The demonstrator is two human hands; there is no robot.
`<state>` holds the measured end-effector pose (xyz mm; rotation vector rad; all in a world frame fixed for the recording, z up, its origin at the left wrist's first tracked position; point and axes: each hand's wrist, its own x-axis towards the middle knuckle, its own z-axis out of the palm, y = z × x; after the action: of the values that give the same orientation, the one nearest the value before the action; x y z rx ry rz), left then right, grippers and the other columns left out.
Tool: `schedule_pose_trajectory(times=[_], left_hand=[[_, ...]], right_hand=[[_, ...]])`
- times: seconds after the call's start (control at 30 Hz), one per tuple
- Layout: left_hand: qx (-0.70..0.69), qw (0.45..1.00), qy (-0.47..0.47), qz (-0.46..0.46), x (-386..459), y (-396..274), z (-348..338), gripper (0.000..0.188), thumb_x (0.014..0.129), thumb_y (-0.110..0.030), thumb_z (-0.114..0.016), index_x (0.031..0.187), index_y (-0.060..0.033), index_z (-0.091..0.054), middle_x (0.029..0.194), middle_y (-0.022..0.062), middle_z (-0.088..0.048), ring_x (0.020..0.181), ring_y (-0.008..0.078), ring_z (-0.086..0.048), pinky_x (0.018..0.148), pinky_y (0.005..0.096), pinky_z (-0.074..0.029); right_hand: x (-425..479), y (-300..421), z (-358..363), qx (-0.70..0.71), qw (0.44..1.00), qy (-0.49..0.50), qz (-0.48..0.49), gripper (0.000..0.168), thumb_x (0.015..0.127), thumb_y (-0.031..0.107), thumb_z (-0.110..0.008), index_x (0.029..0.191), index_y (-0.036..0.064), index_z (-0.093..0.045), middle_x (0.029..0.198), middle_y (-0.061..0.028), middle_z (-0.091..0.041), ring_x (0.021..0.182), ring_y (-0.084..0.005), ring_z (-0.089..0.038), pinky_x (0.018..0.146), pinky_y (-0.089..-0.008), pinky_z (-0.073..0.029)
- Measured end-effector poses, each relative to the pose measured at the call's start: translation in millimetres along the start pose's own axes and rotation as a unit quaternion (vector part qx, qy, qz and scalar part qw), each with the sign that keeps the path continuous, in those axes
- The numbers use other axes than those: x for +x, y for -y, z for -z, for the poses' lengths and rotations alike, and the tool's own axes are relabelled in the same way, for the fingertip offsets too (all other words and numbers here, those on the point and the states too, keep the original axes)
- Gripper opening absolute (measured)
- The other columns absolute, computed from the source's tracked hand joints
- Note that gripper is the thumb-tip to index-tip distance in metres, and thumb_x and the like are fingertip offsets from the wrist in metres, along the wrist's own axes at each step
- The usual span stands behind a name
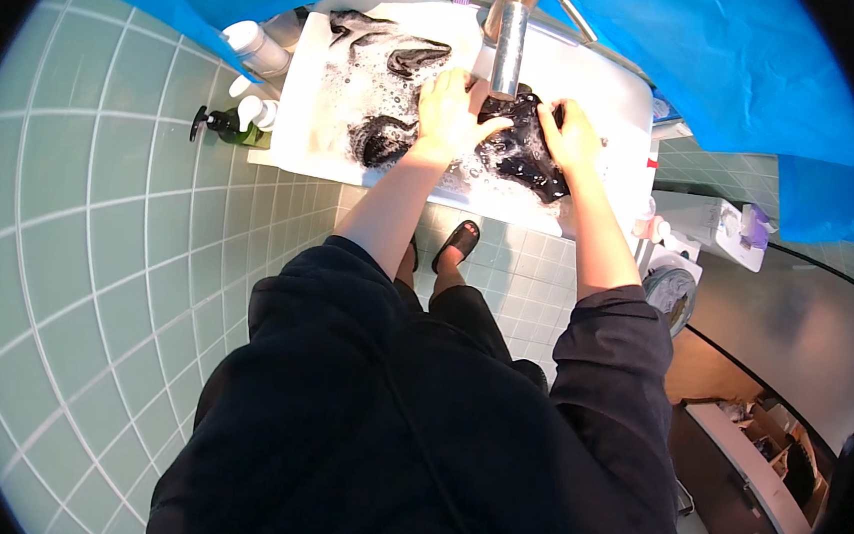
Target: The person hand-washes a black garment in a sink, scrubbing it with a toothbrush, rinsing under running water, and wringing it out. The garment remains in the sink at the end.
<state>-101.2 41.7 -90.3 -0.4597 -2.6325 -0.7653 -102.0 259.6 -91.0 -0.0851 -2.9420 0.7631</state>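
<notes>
Soapy water and dark wet fabric lie in a white sink [300,106] before me. My left hand [450,114] is spread palm down, its thumb stretched towards the wet black cloth [523,150] under the faucet; whether it presses on fabric beneath is hidden. At the cloth's right side rests my right hand [571,135], fingers bent against its edge; a firm grip cannot be made out. The metal faucet [510,48] reaches down between my hands. More dark fabric [417,59] lies in the suds at the upper left, and another dark piece [383,141] is left of my left wrist.
A green pump bottle [231,127] and a white tub [253,42] stand left of the sink. Blue plastic sheeting [714,56] hangs along the far side. A toilet-like white fixture [701,221] and an open drawer [758,459] are at the right. Green tiles [119,205] cover the left wall.
</notes>
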Motion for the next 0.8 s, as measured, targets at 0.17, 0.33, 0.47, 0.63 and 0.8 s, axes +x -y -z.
schedule_pose_trajectory(times=[0.17,0.33,0.47,0.63,0.8], left_hand=[[-0.008,0.971,0.209,0.112,7.3,9.0,18.6,0.054,0.072,-0.047,-0.076,0.115,-0.0175,-0.064,0.104,0.009,-0.069,0.098,0.0262,-0.065,0.091,0.039,-0.045],[-0.308,0.932,0.153,0.112,-5.1,59.6,47.2,0.033,0.075,-0.011,-0.079,0.104,-0.007,-0.064,0.09,0.0051,-0.068,0.083,0.0171,-0.063,0.079,0.0307,-0.05],[-0.423,0.883,0.182,0.093,5.2,53.3,100.5,0.025,0.073,-0.003,-0.079,0.091,-0.0051,-0.062,0.081,-0.0016,-0.062,0.078,0.0082,-0.055,0.074,0.0262,-0.047],[-0.407,0.897,0.174,0.001,14.5,59.7,150.5,0.026,0.073,-0.001,-0.078,0.09,-0.0047,-0.059,0.086,-0.0028,-0.057,0.083,0.0074,-0.051,0.075,0.0249,-0.045],[-0.448,0.882,0.149,-0.007,32.4,55.9,187.9,0.021,0.081,0.003,-0.069,0.097,-0.0057,-0.059,0.095,-0.0044,-0.056,0.092,0.0065,-0.052,0.083,0.0226,-0.043]], right_hand=[[-24.5,-26.8,27.6,0.071,0.997,0.015,0.038,0.034,0.083,0.03,-0.071,0.1,0.001,-0.065,0.088,-0.0202,-0.067,0.085,-0.0336,-0.067,0.079,-0.0373,-0.051],[-48.9,-4.9,64.9,0.148,0.987,-0.05,0.047,0.03,0.078,-0.006,-0.052,0.103,0.004,-0.067,0.09,-0.0163,-0.069,0.086,-0.0264,-0.068,0.081,-0.0337,-0.051],[-53.7,1.6,98.8,0.151,0.98,-0.092,0.086,0.036,0.079,-0.008,-0.049,0.108,0.004,-0.067,0.098,-0.0139,-0.07,0.094,-0.0227,-0.068,0.086,-0.0302,-0.049],[-48.1,29.0,134.3,0.131,0.957,-0.084,0.243,0.046,0.071,-0.017,-0.047,0.108,0.002,-0.066,0.101,-0.0134,-0.07,0.098,-0.0232,-0.068,0.089,-0.0306,-0.049],[-47.5,64.2,162.6,0.123,0.945,-0.071,0.294,0.048,0.069,-0.018,-0.045,0.107,0.001,-0.066,0.102,-0.0138,-0.07,0.1,-0.0243,-0.067,0.091,-0.0304,-0.049]])
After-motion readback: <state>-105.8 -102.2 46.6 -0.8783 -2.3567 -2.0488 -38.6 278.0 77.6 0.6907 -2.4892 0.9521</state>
